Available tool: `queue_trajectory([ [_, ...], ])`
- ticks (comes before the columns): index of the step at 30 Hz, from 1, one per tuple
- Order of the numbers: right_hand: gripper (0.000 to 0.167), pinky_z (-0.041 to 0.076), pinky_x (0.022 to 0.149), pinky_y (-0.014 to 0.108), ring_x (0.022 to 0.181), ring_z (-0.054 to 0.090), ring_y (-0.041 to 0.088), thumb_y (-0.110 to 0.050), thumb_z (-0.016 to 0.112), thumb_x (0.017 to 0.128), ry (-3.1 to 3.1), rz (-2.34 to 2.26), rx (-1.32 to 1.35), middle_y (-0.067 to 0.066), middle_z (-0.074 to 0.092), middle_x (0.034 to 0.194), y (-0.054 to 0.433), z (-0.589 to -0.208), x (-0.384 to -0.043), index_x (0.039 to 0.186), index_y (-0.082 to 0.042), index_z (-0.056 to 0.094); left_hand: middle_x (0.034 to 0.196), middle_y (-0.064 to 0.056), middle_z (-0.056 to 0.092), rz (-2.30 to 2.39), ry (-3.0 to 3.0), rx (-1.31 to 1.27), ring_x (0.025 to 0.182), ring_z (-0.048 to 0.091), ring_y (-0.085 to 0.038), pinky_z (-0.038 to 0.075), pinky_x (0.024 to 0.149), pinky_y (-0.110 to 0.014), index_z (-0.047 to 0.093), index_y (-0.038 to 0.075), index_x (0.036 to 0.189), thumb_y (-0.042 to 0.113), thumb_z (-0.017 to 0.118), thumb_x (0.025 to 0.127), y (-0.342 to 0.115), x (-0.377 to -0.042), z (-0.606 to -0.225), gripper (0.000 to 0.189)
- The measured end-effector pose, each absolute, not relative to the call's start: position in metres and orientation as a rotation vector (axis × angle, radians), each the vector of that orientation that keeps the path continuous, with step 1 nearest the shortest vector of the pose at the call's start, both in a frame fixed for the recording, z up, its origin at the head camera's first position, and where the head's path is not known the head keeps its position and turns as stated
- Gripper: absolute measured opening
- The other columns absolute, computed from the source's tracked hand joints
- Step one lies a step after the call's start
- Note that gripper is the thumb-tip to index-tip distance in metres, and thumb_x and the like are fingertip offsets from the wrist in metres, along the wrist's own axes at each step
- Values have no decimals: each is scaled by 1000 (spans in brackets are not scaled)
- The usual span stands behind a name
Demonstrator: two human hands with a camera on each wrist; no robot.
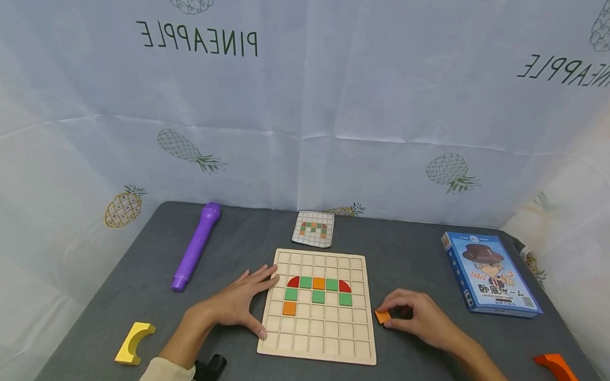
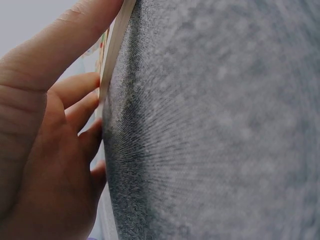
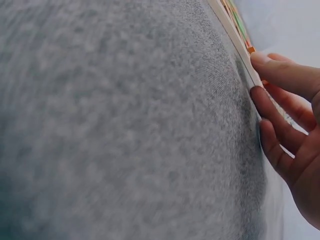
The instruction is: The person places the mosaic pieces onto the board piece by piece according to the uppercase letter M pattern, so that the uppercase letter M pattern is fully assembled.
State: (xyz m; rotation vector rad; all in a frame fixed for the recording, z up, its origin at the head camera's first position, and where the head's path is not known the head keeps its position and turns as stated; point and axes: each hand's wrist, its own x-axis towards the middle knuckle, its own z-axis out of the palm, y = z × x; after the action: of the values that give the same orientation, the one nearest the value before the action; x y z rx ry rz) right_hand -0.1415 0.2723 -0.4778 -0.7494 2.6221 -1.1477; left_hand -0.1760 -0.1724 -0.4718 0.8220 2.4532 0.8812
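A light wooden grid board lies on the dark table, with red, green and orange tiles set in its upper squares. My left hand rests at the board's left edge, fingers spread and straight, thumb near the lower left corner; the left wrist view shows the same hand against the board's side. Just off the right edge, my right hand pinches an orange square tile between thumb and fingers. In the right wrist view only a sliver of that orange tile shows above the thumb.
Behind the board lies a small card with a printed coloured grid pattern. A purple microphone-shaped stick and a yellow arch block are on the left. At the right are a blue game box and an orange curved block.
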Motion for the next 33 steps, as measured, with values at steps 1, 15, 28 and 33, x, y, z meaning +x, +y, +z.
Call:
queue_trajectory([
  [1, 18, 55, 70, 20, 88, 63, 0, -28, 79, 90, 2624, -1150, -743, -5, 74, 106, 272, -478, -142, 108, -25, 79, 174, -11, 16, 880, 2453, 825, 161, 11, -41, 5, 126, -69, 33, 8, 160, 48, 94, 64, -172, -176, -472, 121],
  [15, 18, 59, 72, 20, 87, 63, 1, -17, 79, 89, 2607, -1223, -733, -1, 70, 108, 249, -477, -147, 107, -19, 81, 173, -12, 16, 885, 2452, 829, 161, 11, -42, 6, 126, -70, 33, 7, 160, 47, 94, 64, -172, -175, -472, 121],
  [28, 21, 57, 68, 19, 82, 63, -2, -27, 81, 88, 2576, -1268, -738, 2, 73, 106, 224, -476, -147, 106, -17, 81, 173, -15, 16, 899, 2447, 844, 160, 11, -45, 5, 125, -72, 31, 5, 160, 45, 94, 65, -174, -175, -472, 121],
  [33, 21, 56, 66, 20, 80, 61, -3, -24, 81, 87, 2552, -1290, -758, 3, 73, 104, 218, -477, -147, 106, -15, 81, 173, -13, 15, 895, 2440, 825, 161, 9, -42, 4, 126, -70, 32, 7, 160, 46, 94, 65, -173, -176, -472, 121],
])
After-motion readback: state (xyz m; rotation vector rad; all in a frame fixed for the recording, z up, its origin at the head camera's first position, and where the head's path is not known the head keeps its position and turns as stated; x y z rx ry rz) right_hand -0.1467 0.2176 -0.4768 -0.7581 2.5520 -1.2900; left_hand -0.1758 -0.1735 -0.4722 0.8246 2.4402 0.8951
